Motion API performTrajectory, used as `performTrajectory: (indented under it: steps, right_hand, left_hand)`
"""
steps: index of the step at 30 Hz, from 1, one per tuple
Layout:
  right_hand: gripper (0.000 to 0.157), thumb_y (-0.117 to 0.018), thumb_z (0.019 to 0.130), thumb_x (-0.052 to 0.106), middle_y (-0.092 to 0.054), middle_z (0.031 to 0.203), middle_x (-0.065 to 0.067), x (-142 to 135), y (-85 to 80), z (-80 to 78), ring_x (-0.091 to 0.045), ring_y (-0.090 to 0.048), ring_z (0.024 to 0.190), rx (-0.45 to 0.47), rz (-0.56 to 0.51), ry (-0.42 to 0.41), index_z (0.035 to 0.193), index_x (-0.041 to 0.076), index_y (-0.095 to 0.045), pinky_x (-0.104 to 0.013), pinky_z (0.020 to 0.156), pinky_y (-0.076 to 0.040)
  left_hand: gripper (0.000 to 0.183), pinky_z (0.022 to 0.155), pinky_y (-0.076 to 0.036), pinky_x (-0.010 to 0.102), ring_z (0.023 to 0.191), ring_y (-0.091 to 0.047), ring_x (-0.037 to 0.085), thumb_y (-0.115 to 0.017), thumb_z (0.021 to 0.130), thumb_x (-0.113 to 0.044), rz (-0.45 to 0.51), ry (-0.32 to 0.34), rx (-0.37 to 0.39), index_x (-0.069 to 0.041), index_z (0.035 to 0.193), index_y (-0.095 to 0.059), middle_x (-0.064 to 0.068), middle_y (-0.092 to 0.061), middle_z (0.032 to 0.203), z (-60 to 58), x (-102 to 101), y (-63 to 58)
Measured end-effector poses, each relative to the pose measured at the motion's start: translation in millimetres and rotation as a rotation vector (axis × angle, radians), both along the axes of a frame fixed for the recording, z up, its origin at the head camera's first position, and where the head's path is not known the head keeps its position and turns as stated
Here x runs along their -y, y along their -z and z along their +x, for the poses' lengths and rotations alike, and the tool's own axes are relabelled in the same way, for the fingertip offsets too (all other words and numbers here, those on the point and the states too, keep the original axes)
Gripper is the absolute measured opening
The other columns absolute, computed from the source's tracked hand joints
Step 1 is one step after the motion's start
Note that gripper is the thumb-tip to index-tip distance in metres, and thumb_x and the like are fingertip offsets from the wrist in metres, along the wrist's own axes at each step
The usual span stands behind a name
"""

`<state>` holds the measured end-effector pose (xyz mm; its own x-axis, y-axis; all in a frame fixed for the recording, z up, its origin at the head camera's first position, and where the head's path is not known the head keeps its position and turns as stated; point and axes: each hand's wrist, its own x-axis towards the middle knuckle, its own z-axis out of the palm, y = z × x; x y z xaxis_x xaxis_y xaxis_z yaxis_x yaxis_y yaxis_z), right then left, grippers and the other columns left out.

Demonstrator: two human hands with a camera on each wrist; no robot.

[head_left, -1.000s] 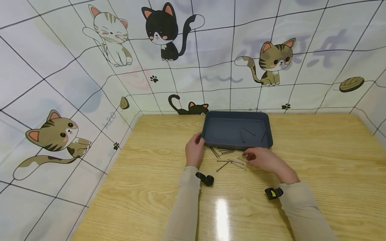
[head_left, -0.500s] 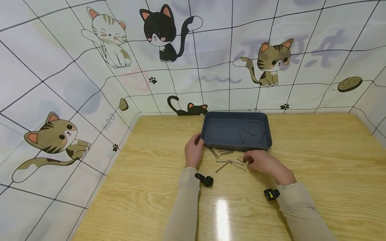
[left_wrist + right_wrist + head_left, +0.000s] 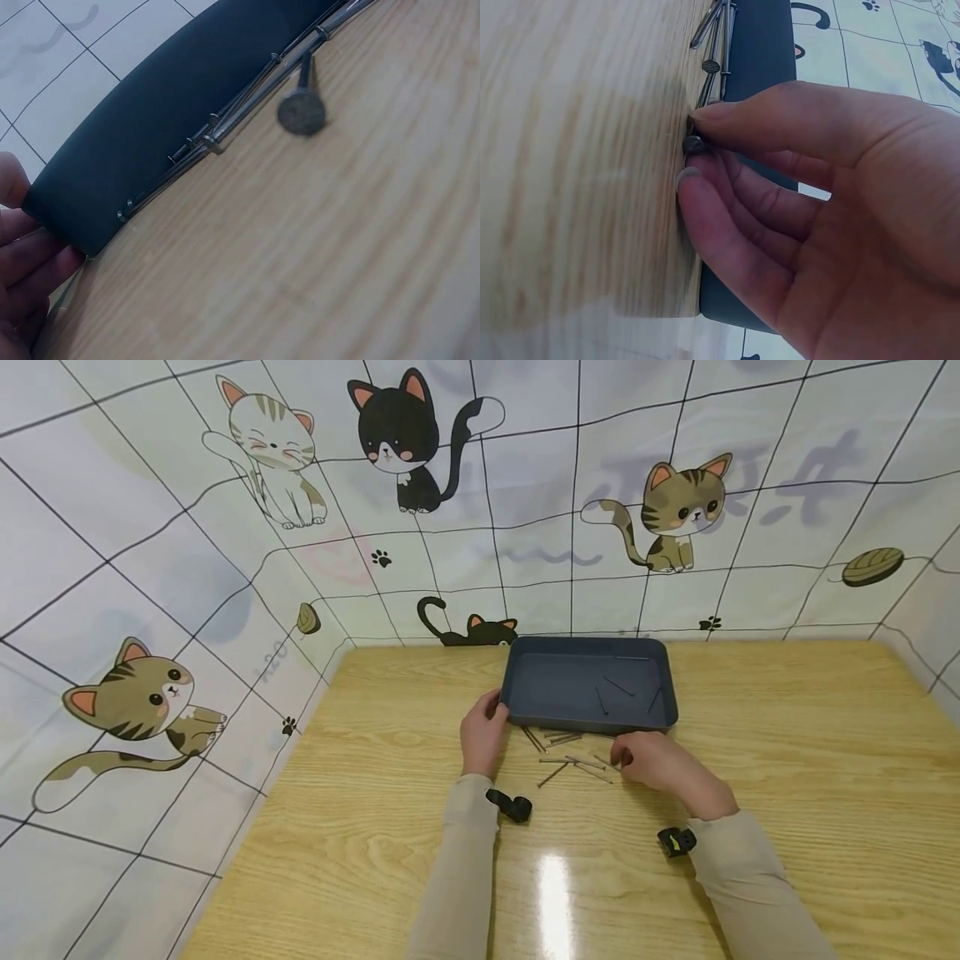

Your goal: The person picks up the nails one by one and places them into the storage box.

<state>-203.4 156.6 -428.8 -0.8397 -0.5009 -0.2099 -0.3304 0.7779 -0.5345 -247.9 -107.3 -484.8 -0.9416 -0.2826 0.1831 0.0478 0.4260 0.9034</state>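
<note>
My left hand (image 3: 482, 739) grips the front left corner of a dark blue-grey tray (image 3: 551, 681). In the left wrist view its thumb lies at the rim and its fingers are against the corner. Several steel nails (image 3: 552, 761) lie loose on the table before the tray. At the right of these, my right hand (image 3: 667, 768) pinches a nail (image 3: 694, 145) by its head end between thumb and fingers, close to the wood. The rest of that nail is partly hidden by the fingers in the right wrist view. Inside the tray, several nails (image 3: 618, 685) lie scattered toward the right.
The wooden table (image 3: 360, 843) meets a cloth wall (image 3: 540, 560) printed with cats and a grid, just behind the tray. Another stretch of this cloth rises along the left side. A black wrist camera (image 3: 510, 807) is strapped to the left sleeve.
My right hand has shifted slightly and its fingers have closed on a nail at the right of the loose ones. My left hand and the tray stay in place.
</note>
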Motion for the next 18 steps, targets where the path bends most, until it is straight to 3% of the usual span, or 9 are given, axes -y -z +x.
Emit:
performTrajectory:
  steps: [18]
  right_hand:
    - [0.004,-0.058,0.075,0.007,-0.054,0.074,0.001,3.7,0.4,2.7,-0.015,-0.044,0.062,-0.032,0.078,0.051,0.079,0.008,-0.06,-0.029,0.055,-0.036]
  left_hand:
    - [0.032,0.084,-0.042,0.032,0.096,-0.055,0.006,-0.052,0.086,-0.026,0.002,-0.009,0.022,-0.024,0.117,-0.06,-0.005,-0.062,0.108,1.1,-1.3,-1.2]
